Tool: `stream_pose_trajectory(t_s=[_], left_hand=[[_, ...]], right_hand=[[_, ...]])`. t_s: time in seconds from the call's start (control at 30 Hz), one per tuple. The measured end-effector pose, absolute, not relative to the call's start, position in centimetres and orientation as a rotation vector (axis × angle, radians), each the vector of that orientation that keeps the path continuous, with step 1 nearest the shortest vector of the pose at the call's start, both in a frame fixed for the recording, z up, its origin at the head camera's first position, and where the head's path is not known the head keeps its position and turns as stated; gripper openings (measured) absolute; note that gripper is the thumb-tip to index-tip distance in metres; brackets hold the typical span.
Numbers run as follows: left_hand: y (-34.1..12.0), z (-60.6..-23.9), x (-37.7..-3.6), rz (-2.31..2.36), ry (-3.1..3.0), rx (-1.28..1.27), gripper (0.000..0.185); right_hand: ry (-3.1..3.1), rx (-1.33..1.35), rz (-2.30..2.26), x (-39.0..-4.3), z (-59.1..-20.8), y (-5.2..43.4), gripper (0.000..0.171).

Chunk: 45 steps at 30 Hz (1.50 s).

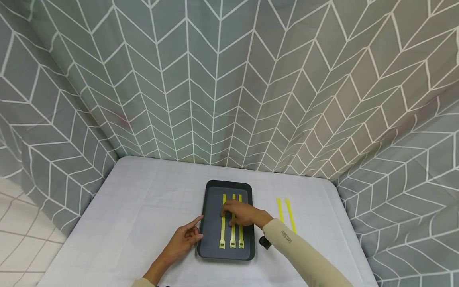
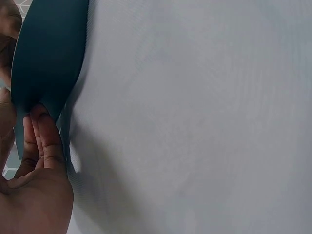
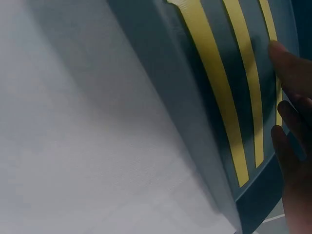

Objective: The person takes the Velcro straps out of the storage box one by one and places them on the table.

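Note:
A dark rectangular tray (image 1: 212,223) lies on the table with three yellow strips (image 1: 232,236) side by side along its length. My right hand (image 1: 239,213) rests flat across the strips near their middle, fingers pointing left. In the right wrist view the strips (image 3: 217,97) run along the tray (image 3: 165,73), and my fingertips (image 3: 292,73) touch the far one. My left hand (image 1: 185,238) touches the tray's left rim with straight fingers. The left wrist view shows those fingers (image 2: 46,139) against the tray's edge (image 2: 48,53).
Two more yellow strips (image 1: 285,213) lie on the white tablecloth (image 1: 143,199) to the right of the tray. A grey curtain with a white chevron pattern (image 1: 222,87) closes in the table at the back and both sides.

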<state>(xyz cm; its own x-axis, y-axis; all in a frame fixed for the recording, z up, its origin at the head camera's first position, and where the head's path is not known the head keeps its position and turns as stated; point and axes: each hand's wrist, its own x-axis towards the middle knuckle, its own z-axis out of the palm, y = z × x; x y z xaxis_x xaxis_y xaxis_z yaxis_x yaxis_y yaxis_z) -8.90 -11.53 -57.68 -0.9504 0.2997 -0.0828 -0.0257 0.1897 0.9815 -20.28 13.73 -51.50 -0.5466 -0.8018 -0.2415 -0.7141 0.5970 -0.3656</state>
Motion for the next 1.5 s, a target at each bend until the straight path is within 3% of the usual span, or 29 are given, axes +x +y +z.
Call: stream_pose_trajectory(t_s=[0.77,1.5], left_hand=[[-11.6,-57.6,-8.7,1.883,2.184,0.322,0.061],[-11.8,-57.9,-8.9,1.882,2.163,0.324,0.063]], right_hand=[[2.549,-1.488,0.025,-20.5,-53.0,11.9,0.034],[2.527,-1.786,0.354,-20.0,-52.7,10.7,0.013]])
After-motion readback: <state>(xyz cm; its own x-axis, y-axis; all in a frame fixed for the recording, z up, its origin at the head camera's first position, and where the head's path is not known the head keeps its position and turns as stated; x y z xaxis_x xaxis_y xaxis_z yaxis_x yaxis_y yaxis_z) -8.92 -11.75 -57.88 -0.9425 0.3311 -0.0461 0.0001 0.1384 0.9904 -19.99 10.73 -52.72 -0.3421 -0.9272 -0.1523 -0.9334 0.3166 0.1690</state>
